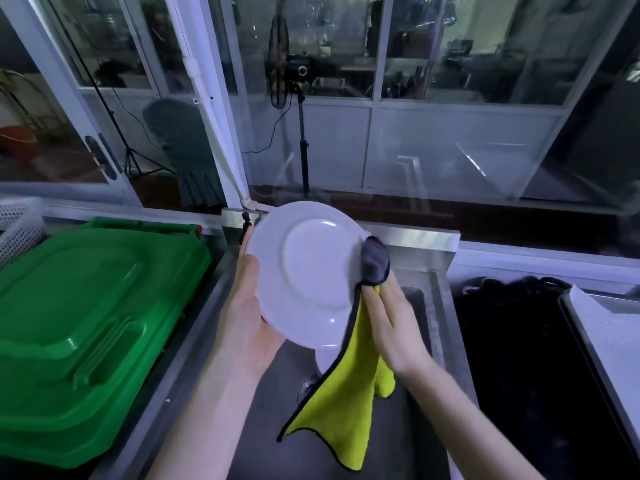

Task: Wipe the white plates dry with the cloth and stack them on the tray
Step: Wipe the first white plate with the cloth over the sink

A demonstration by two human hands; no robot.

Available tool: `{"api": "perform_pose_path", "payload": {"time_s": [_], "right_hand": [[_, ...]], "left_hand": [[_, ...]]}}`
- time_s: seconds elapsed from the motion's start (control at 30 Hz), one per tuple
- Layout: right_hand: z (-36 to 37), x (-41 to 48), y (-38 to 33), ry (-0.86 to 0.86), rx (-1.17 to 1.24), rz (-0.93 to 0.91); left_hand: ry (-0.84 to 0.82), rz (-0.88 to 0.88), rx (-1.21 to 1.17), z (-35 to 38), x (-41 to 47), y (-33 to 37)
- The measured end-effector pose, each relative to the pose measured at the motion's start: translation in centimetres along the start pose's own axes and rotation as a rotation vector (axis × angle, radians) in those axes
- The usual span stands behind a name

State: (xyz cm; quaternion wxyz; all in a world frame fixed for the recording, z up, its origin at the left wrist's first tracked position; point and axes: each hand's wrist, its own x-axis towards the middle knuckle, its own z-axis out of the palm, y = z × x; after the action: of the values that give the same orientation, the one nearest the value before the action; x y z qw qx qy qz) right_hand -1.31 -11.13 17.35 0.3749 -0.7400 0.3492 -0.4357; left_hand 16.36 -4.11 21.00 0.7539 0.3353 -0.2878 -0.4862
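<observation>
Fingers, left: left hand [244,313] grips the plate [308,271] at its left rim, thumb laid along the near face, the other fingers mostly hidden behind it.
Fingers, right: right hand [391,327] pinches the cloth [349,393] over the plate's right rim. A grey fold lies on the near face, and my thumb is probably under that fold, out of sight.
Plate: held up over the sink [426,410], tilted toward me. A foot ring faces me, so I take this for the underside.
Cloth: yellow with dark edging; most of it hangs loose below my right hand, down into the sink.
Step in hand: wiping the right rim of the underside. I cannot tell whether the other face is dry.
Second plate [323,362]: a white edge shows just below the held plate, low in the sink. It looks like another one waiting.
Tray [568,306]: far right, well apart from the plate. Only a corner is in view and no stack shows on that part.
Done so far: cannot be counted, as most of the tray is out of frame.
Left to do: finish this plate and carry it right to the tray, then do the one in the sink and any others hidden.
Progress, my estimate: early to middle, certainly not the last plate.
</observation>
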Motion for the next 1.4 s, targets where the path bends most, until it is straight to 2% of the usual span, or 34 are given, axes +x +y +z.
{"api": "perform_pose_path", "payload": {"time_s": [0.1,0.17,0.23,0.33,0.47,0.57,0.7,0.83,0.97,1.07,1.13,1.2,1.27,1.4], "right_hand": [[0.8,-3.5,-0.6,-0.076,0.059,-0.116],[0.9,-5.3,-0.8,-0.126,0.104,-0.066],[0.5,-6.2,-0.8,-0.054,0.106,0.013],[-1.4,-5.6,-0.9,0.083,0.048,0.035],[-3.2,-4.7,-0.4,-0.007,-0.145,0.081],[-3.5,-5.1,-0.3,0.001,-0.433,-0.073],[-3.4,-4.8,-0.7,0.157,-0.702,-0.179],[-4.5,-4.5,-0.6,0.375,-0.747,-0.352],[-7.1,-4.6,-0.6,0.453,-0.745,-0.449],[-9.3,-4.8,-0.6,0.458,-0.725,-0.370],[-10.9,-5.3,-0.5,0.466,-0.658,-0.239],[-12.6,-6.2,-0.1,0.505,-0.539,-0.084],[-14.5,-7.4,0.4,0.556,-0.446,0.045],[-18.0,-10.1,0.3,0.629,-0.296,0.250]], "left_hand": [[0.047,-0.002,-0.019,0.0,0.7,-0.4],[0.073,-0.010,-0.023,0.2,1.2,-0.7],[0.109,-0.024,-0.012,0.4,1.7,-0.9],[0.161,-0.046,0.017,1.1,2.1,-1.2],[0.183,-0.053,0.016,2.4,2.1,-1.3],[0.209,-0.075,0.011,3.4,1.9,-1.2],[0.275,-0.149,0.013,4.6,1.4,-1.3],[0.320,-0.220,-0.030,6.1,0.6,-1.6],[0.309,-0.298,-0.059,8.3,0.4,-2.6],[0.253,-0.405,0.024,9.8,0.6,-3.8],[0.170,-0.453,0.295,10.7,0.8,-5.1],[0.080,-0.365,0.609,11.0,1.0,-6.9],[-0.019,-0.229,0.811,10.9,1.1,-9.1],[-0.140,-0.121,0.862,12.0,1.3,-12.7]]}}
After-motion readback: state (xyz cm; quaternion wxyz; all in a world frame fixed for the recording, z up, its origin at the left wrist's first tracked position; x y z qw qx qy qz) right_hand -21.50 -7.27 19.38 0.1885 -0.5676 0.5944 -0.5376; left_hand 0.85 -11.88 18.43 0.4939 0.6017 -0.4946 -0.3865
